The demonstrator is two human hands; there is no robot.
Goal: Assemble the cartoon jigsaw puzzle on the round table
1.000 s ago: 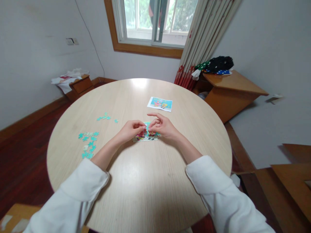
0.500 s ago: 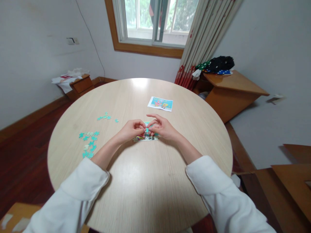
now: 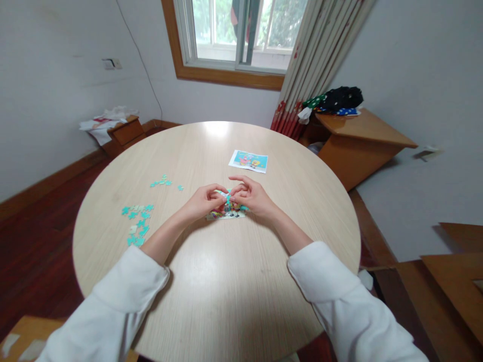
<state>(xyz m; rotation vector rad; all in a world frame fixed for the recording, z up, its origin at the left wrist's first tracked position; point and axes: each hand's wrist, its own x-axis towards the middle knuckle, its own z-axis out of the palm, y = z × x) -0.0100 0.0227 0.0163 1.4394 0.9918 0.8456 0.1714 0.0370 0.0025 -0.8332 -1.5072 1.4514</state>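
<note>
A partly built jigsaw puzzle (image 3: 226, 213) lies at the middle of the round wooden table (image 3: 215, 291). My left hand (image 3: 204, 201) and my right hand (image 3: 252, 195) meet just above it, fingertips pinched together on a small teal puzzle piece (image 3: 227, 195). Most of the puzzle is hidden under the hands. Loose teal pieces (image 3: 138, 223) lie in a cluster to the left, with a smaller group (image 3: 164, 182) farther back.
A printed reference picture (image 3: 248, 161) lies beyond the hands. A wooden side table (image 3: 358, 136) with dark clothes stands at the right by a curtain. A low cabinet (image 3: 124, 129) with papers sits at the left wall. Brown boards lie at the right.
Both hands stay over the puzzle; the fingertips have drawn closer together and lifted slightly, with the small teal piece now between them.
</note>
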